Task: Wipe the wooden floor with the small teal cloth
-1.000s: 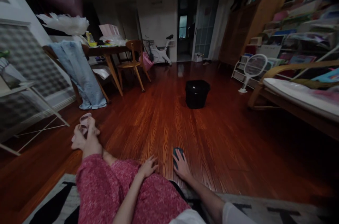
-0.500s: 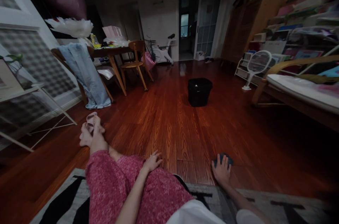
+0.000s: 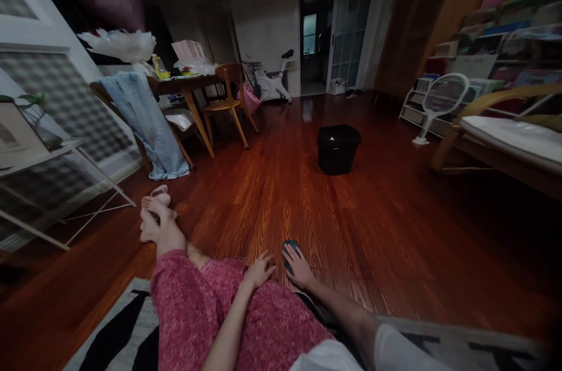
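Observation:
My right hand (image 3: 298, 265) is pressed down on a small dark blue-grey cloth (image 3: 288, 263) on the wooden floor. Its fingers lie over the cloth, which sticks out at the top and along the left side. Close by on the left, my left hand (image 3: 260, 271) rests on my leg in red shorts (image 3: 267, 318). Its fingers are stretched out, with nothing in them.
A black bin (image 3: 338, 151) stands on the floor (image 3: 263, 195) ahead. At left are a chair draped with jeans (image 3: 144, 125), a dining table (image 3: 184, 84) and pink slippers (image 3: 160, 194). A wooden-armed seat (image 3: 504, 143) and white racket-shaped object (image 3: 445, 96) are at right. A patterned rug (image 3: 118, 324) lies beneath me.
My right hand has slid left across the floor with the cloth, from the right side to beside my left hand. My left hand stays on my leg. The view has shifted slightly.

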Demonstrator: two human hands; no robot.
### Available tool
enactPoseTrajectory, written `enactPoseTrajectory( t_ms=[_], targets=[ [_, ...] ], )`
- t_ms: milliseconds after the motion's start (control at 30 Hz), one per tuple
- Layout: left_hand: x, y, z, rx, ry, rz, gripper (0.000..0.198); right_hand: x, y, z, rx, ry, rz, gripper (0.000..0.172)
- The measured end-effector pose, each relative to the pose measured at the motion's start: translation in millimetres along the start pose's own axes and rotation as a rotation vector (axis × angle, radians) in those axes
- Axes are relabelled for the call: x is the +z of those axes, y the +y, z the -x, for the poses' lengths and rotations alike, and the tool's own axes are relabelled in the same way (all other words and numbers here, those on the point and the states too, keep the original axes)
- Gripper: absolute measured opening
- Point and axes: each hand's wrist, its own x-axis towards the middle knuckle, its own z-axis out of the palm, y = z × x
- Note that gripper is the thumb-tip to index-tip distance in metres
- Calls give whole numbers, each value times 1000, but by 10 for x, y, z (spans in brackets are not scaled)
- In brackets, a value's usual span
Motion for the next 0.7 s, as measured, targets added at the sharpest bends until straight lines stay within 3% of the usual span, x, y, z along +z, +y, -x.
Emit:
enactPoseTrajectory(
  t_ms=[67, 167, 300, 400, 533, 700],
  targets=[
    [-1, 7, -5, -5, -11, -4, 63, -103, 263, 44, -7, -13, 8, 66],
    [-7, 7, -2, -2, -13, 3, 63, -291, 822, 289, 126, 29, 67, 63],
    [-7, -14, -5, 18, -9, 23, 63, -511, 1556, 915, 495, 188, 206, 60],
    [-4, -25, -16, 18, -16, 21, 64, -583, 1840, 1444, 790, 279, 268, 64],
    [-13, -20, -16, 10, -25, 9, 64, -508, 1757, 1840, 983, 361, 284, 68],
    [-20, -22, -7, 23, -16, 13, 64, -267, 1250, 1625, 976, 390, 266, 69]
  ],
)
